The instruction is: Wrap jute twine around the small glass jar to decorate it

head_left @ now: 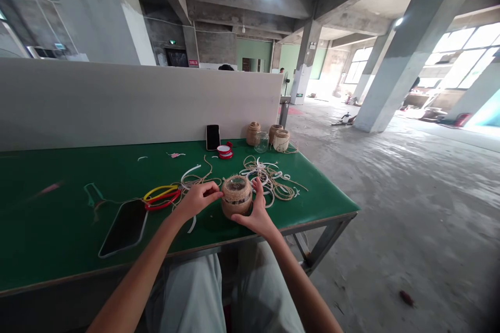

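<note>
My L hand & R hand closed round twine-wrapped glass jar, fingers on its sides, jar on green-topped workbench nr front edge, by loose jute twine. White partition behind; concrete floor, pillars to R.

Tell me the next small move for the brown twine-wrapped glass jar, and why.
Probably turn the brown twine-wrapped glass jar slightly between the left hand and right hand. Both hands are on its sides and its far side is hidden, so a small turn would likely let you check the wrapping there.
</note>
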`<state>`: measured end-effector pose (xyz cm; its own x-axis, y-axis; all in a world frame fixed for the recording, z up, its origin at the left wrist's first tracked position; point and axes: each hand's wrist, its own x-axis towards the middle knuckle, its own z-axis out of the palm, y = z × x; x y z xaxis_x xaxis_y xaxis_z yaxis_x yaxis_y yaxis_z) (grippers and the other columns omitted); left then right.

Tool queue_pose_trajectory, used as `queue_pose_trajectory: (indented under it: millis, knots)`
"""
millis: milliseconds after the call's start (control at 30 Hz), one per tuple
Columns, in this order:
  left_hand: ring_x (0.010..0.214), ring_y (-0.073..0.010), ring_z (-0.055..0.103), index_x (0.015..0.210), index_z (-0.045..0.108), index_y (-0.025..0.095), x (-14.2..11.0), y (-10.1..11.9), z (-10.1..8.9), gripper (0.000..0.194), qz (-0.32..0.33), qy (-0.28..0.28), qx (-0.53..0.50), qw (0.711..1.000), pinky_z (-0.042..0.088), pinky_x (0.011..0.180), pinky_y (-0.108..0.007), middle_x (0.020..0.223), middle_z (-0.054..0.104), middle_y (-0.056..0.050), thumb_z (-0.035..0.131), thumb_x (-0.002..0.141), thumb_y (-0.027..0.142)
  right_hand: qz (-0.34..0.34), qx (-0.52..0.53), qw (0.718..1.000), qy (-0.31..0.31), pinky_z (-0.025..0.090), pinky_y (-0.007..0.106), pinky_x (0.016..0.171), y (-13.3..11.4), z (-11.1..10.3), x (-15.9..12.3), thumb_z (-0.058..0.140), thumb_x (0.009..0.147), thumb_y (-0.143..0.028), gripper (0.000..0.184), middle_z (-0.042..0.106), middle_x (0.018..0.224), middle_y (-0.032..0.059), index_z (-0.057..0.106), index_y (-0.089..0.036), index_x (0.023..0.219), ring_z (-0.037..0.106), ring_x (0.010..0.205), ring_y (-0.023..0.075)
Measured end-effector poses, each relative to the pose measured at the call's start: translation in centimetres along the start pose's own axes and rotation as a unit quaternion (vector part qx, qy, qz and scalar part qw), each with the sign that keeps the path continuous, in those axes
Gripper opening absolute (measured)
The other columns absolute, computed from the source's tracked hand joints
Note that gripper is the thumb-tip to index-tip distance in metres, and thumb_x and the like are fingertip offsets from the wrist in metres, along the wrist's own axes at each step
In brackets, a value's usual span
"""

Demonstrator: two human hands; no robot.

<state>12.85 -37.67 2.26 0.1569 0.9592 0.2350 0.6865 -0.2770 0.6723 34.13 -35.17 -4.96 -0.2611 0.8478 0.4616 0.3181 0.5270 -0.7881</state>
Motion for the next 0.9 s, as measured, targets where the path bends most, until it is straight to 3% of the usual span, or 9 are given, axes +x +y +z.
queue_pose_trajectory:
  millis: [100, 200, 400, 633, 767, 833, 900]
  knots:
    - [0.059, -0.0114, 0.041, 0.072, 0.055, 0.017, -0.1, 0.1, -0.1, 0.030, -0.002, -0.001, -0.003, 1.000, 0.030, 0.055, -0.023, 0.063, 0.049, 0.004, 0.053, 0.082, 0.046, 0.011, -0.023, 0.999, 0.027, 0.021, 0.053, 0.110, -0.6, 1.0, -0.3, 0.082, 0.051, -0.040, 0.130, 0.030, 0.141, 0.0141, -0.005, -0.024, 0.145, 0.031, 0.132, 0.0347]
    - [0.059, -0.0111, 0.039, 0.071, 0.053, 0.017, -0.3, 0.1, -0.2, 0.030, -0.008, -0.009, -0.005, 1.000, 0.029, 0.054, -0.023, 0.062, 0.045, 0.004, 0.052, 0.083, 0.045, 0.033, -0.004, 0.999, 0.029, 0.025, 0.051, 0.108, -0.8, 1.5, -0.2, 0.080, 0.055, -0.038, 0.124, 0.034, 0.137, 0.0124, -0.004, -0.026, 0.145, 0.035, 0.129, 0.0339]
    - [0.055, -0.0099, 0.033, 0.071, 0.048, 0.018, -0.3, -0.6, -0.2, 0.026, -0.033, -0.053, -0.034, 0.997, 0.025, 0.051, -0.022, 0.060, 0.035, 0.006, 0.053, 0.081, 0.042, 0.032, 0.064, 0.997, -0.008, 0.027, 0.051, 0.108, 0.2, 0.6, 0.2, 0.077, 0.059, -0.033, 0.116, 0.041, 0.132, 0.0087, -0.001, -0.029, 0.144, 0.039, 0.126, 0.0317]
    - [0.056, -0.0102, 0.033, 0.075, 0.050, 0.018, -0.5, -1.3, -0.6, 0.034, -0.038, -0.043, -0.044, 0.997, 0.026, 0.051, -0.022, 0.063, 0.036, 0.006, 0.050, 0.082, 0.051, 0.008, 0.233, 0.970, -0.076, 0.025, 0.043, 0.111, 0.4, -0.5, 0.8, 0.074, 0.065, -0.022, 0.107, 0.040, 0.136, 0.0068, 0.001, -0.031, 0.142, 0.043, 0.127, 0.0235]
    - [0.058, -0.0108, 0.037, 0.076, 0.051, 0.018, -0.7, -1.0, -0.8, 0.035, -0.030, -0.027, -0.032, 0.999, 0.029, 0.053, -0.022, 0.065, 0.042, 0.004, 0.051, 0.082, 0.052, 0.013, 0.279, 0.954, -0.105, 0.026, 0.042, 0.111, 0.4, -1.2, 1.1, 0.073, 0.067, -0.022, 0.108, 0.040, 0.138, 0.0080, -0.003, -0.032, 0.142, 0.042, 0.128, 0.0221]
    - [0.058, -0.0113, 0.039, 0.075, 0.052, 0.018, -0.8, -0.7, -0.9, 0.036, -0.026, -0.016, -0.012, 0.999, 0.030, 0.054, -0.023, 0.065, 0.043, 0.004, 0.051, 0.081, 0.053, 0.008, 0.275, 0.954, -0.119, 0.028, 0.043, 0.109, 0.5, -1.4, 1.1, 0.070, 0.069, -0.025, 0.105, 0.042, 0.137, 0.0085, -0.005, -0.031, 0.142, 0.044, 0.127, 0.0219]
    - [0.057, -0.0115, 0.039, 0.075, 0.054, 0.018, -0.9, -0.5, -0.9, 0.037, -0.024, -0.007, 0.008, 1.000, 0.030, 0.053, -0.023, 0.063, 0.044, 0.004, 0.049, 0.082, 0.053, 0.005, 0.198, 0.976, -0.093, 0.030, 0.044, 0.108, 0.5, -1.4, 0.8, 0.071, 0.068, -0.030, 0.106, 0.043, 0.137, 0.0087, -0.004, -0.030, 0.143, 0.044, 0.127, 0.0234]
